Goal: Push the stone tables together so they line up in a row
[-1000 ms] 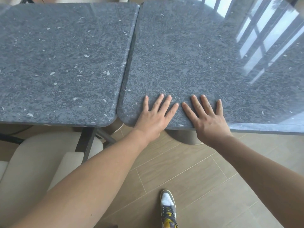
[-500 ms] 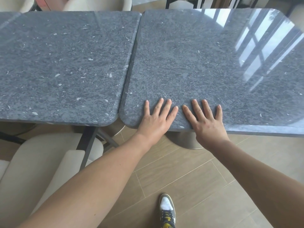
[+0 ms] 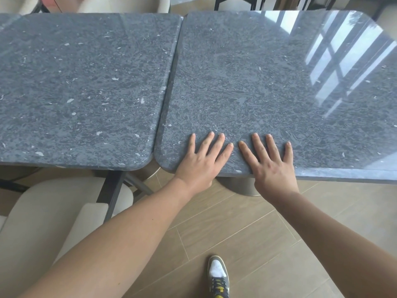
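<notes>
The right stone table (image 3: 268, 82) stands just beside the left stone table (image 3: 86, 82), their facing edges nearly meeting and only a thin seam between them. My left hand (image 3: 200, 162) and right hand (image 3: 271, 166) lie flat on its near edge, fingers spread, gripping nothing. Below: a cream chair (image 3: 43, 222), wood-look floor (image 3: 247, 233), my shoe (image 3: 218, 276).

Wood-look plank floor (image 3: 247, 229), cream upholstered chair (image 3: 43, 216) lower left, more chairs (image 3: 129, 5) beyond, daylight was bright.
</notes>
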`<state>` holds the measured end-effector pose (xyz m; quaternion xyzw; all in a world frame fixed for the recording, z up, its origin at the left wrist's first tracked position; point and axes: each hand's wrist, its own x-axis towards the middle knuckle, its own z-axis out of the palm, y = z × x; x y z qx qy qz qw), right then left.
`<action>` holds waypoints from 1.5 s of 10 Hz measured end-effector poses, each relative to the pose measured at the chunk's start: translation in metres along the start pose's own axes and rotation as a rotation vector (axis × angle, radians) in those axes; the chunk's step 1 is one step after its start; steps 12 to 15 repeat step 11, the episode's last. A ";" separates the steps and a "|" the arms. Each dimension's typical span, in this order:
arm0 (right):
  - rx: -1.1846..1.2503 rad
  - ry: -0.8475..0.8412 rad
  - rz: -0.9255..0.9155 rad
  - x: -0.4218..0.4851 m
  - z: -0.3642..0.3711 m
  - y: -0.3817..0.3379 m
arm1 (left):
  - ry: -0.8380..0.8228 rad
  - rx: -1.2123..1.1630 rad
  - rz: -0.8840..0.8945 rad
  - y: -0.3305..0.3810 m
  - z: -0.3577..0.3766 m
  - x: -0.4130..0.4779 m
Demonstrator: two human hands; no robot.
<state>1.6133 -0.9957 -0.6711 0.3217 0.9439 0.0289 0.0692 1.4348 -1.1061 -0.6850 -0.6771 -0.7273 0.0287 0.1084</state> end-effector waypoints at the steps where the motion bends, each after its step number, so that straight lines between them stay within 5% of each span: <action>1: 0.055 0.061 0.006 0.001 0.002 -0.003 | 0.019 -0.015 0.019 -0.002 0.002 0.001; 7: 0.032 0.080 -0.044 0.008 0.016 0.008 | -0.050 -0.074 0.022 -0.009 0.002 0.002; 8: 0.181 0.076 -0.136 0.003 0.009 0.017 | -0.069 -0.179 -0.002 -0.011 -0.002 0.003; 11: 1.438 0.286 0.166 -0.001 -0.049 0.039 | 0.276 -1.445 -0.503 -0.001 -0.056 0.029; 15: 1.438 0.286 0.166 -0.001 -0.049 0.039 | 0.276 -1.445 -0.503 -0.001 -0.056 0.029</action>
